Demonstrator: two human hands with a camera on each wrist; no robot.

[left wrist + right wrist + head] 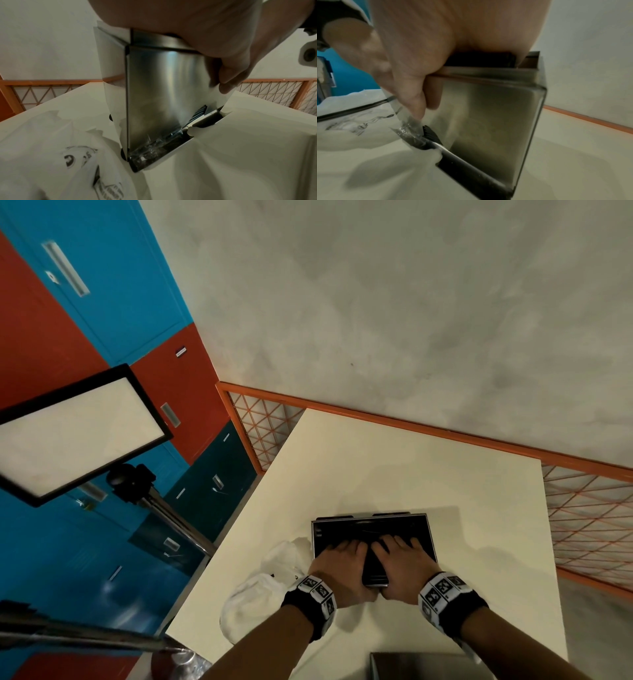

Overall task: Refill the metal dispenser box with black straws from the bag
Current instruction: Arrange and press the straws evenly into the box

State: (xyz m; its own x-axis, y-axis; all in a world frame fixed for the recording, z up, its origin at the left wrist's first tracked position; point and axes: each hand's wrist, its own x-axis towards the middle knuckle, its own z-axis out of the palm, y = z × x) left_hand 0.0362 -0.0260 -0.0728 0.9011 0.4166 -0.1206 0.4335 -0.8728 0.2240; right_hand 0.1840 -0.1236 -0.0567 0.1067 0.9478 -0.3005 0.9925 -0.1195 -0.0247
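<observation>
Cream tabletop point(394, 474) against a grey wall, orange mesh railing point(589, 529) round the back, blue and red lockers point(102, 302) off to one side.

The shiny rectangular metal dispenser box point(373, 539) sits near the front of the table, open at the top and dark inside with thin black plastic straws point(363, 529). Both hands are down in the opening: the left hand point(337, 568) and right hand point(402, 565) lie side by side, fingers spread fairly flat over the load, thumbs hooked over the near wall. Nothing looks pinched; it reads as pressing.

So this looks like the levelling step, with straws already in and being patted down. Both wrist views show the tray slot at the bottom holding black straws point(199, 113) and a bit of crinkly clear wrapper point(410, 129) just beside the right thumb.

The crumpled white plastic bag with dark print point(270, 580) lies touching the box's left side. Whether it still holds straws can't be told.

Next probably comes lifting the hands out, checking the bag, and clearing that wrapper so it doesn't jam the slot.
</observation>
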